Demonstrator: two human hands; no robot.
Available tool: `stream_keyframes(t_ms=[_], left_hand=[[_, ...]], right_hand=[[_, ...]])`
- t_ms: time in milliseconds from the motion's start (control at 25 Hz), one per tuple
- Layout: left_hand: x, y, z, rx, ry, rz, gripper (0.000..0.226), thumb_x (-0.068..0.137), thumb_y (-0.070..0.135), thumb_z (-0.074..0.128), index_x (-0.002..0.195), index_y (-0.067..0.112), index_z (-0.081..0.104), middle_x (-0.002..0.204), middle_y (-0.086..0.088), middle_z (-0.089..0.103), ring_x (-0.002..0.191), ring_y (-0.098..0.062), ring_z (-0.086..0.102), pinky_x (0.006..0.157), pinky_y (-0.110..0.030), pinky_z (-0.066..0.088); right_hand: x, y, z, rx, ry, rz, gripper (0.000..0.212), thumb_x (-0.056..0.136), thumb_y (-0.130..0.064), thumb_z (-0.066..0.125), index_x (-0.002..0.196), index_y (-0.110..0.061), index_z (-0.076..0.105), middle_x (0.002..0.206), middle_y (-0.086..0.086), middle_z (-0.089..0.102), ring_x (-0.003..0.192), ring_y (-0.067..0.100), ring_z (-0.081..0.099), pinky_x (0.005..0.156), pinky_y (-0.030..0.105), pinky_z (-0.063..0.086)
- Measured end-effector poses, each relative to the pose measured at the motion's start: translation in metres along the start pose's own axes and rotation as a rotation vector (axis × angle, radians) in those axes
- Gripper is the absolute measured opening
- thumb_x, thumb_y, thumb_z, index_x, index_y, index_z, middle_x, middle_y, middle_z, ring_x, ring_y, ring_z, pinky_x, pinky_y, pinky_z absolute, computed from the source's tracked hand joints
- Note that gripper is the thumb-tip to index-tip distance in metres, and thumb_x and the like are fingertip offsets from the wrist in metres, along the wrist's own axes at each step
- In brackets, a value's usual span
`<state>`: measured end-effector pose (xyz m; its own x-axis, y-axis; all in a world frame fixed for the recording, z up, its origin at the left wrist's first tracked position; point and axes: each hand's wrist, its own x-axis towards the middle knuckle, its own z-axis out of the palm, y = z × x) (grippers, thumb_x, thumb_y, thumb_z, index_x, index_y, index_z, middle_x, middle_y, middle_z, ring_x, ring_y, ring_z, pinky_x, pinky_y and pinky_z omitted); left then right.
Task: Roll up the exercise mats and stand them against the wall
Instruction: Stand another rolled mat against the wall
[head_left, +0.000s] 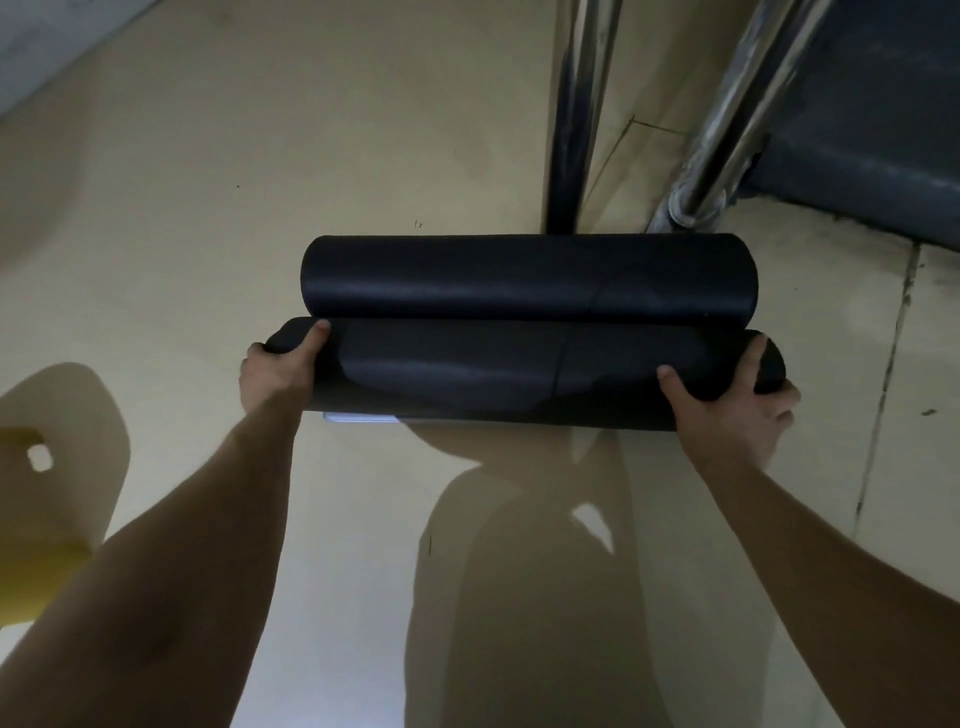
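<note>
Left grip (278, 364), right grip (737, 410) clenched

A single head-worn view looks steeply down and forward; it sits close above both forearms; the floor (363, 156) fills most of the frame.

The left hand (278, 364) wraps the near rolled mat (519, 371) so that only its thumb shows; the fingers are hidden behind the roll. The right hand (737, 402) covers that mat's right end. The far rolled mat (527, 278) hides the feet of two chrome posts (576, 114), whose tops run off the upper edge. A yellow object (39, 525) is cut off at left, unidentifiable.
</note>
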<state>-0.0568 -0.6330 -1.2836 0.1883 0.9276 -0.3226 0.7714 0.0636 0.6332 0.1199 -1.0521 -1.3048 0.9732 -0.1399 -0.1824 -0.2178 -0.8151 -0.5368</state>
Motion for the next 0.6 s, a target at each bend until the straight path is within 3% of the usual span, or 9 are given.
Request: stream_keyframes(t_ms=[120,240,280,360,400,440,520,600], left_hand=[[-0.008,-0.002,0.009,0.005,0.023,0.019,0.097,0.061,0.08,0.074,0.13,0.013,0.056,0.124,-0.01,0.065,0.115,-0.036,0.061,0.097,-0.045,0.051],[-0.005,-0.004,0.011,0.103,-0.034,0.048,0.097,0.067,0.071,0.078,0.135,0.009,0.049,0.134,-0.014,0.061,0.123,-0.038,0.057,0.096,-0.044,0.046],[-0.006,-0.001,0.009,0.157,-0.007,0.105,0.096,0.072,0.065,0.078,0.141,0.008,0.044,0.142,-0.016,0.054,0.13,-0.039,0.051,0.102,-0.046,0.043],[-0.018,0.015,0.012,0.349,0.09,0.48,0.084,0.082,0.051,0.074,0.149,0.017,0.038,0.153,-0.016,0.042,0.14,-0.04,0.039,0.113,-0.051,0.034],[-0.03,0.03,0.017,0.429,0.045,0.722,0.075,0.084,0.049,0.069,0.148,0.023,0.041,0.152,-0.013,0.043,0.139,-0.038,0.04,0.115,-0.052,0.031],[-0.044,0.045,0.026,0.509,-0.107,0.915,0.073,0.083,0.054,0.066,0.147,0.028,0.044,0.151,-0.009,0.047,0.138,-0.035,0.042,0.117,-0.051,0.029],[-0.071,0.066,0.053,0.755,-0.483,1.011,0.096,0.073,0.073,0.068,0.153,0.035,0.033,0.158,-0.002,0.04,0.144,-0.029,0.035,0.122,-0.051,0.019],[-0.082,0.071,0.075,0.98,-0.559,1.005,0.121,0.06,0.083,0.071,0.158,0.036,0.017,0.163,-0.002,0.029,0.147,-0.03,0.029,0.123,-0.053,0.016]], right_hand=[[0.007,-0.008,0.008,-0.075,0.042,-0.024,0.123,0.067,-0.091,0.063,0.161,-0.037,0.005,0.158,0.03,0.016,0.137,0.056,0.028,0.115,0.066,0.031],[0.01,-0.006,0.011,-0.125,0.051,-0.051,0.133,0.059,-0.092,0.065,0.162,-0.033,0.004,0.16,0.031,0.014,0.141,0.055,0.026,0.116,0.065,0.03],[0.008,-0.007,0.01,-0.116,0.046,-0.041,0.136,0.058,-0.092,0.066,0.163,-0.031,0.004,0.161,0.029,0.014,0.142,0.054,0.025,0.116,0.065,0.03],[0.002,-0.011,0.008,-0.063,0.08,0.062,0.144,0.056,-0.091,0.07,0.163,-0.026,-0.001,0.165,0.026,0.011,0.148,0.051,0.023,0.115,0.066,0.032],[-0.005,-0.016,0.01,0.002,0.09,0.174,0.148,0.056,-0.089,0.072,0.163,-0.022,-0.005,0.167,0.024,0.01,0.15,0.05,0.022,0.115,0.066,0.033],[-0.016,-0.02,0.013,0.087,0.082,0.301,0.15,0.058,-0.088,0.074,0.163,-0.018,-0.007,0.167,0.024,0.012,0.149,0.05,0.025,0.115,0.065,0.035],[-0.037,-0.024,0.037,0.333,-0.048,0.437,0.143,0.066,-0.085,0.073,0.164,-0.009,0.0,0.165,0.021,0.026,0.145,0.046,0.037,0.116,0.057,0.039],[-0.056,-0.025,0.07,0.528,-0.285,0.459,0.146,0.06,-0.091,0.072,0.164,-0.009,0.01,0.163,0.013,0.036,0.143,0.039,0.045,0.117,0.052,0.041]])
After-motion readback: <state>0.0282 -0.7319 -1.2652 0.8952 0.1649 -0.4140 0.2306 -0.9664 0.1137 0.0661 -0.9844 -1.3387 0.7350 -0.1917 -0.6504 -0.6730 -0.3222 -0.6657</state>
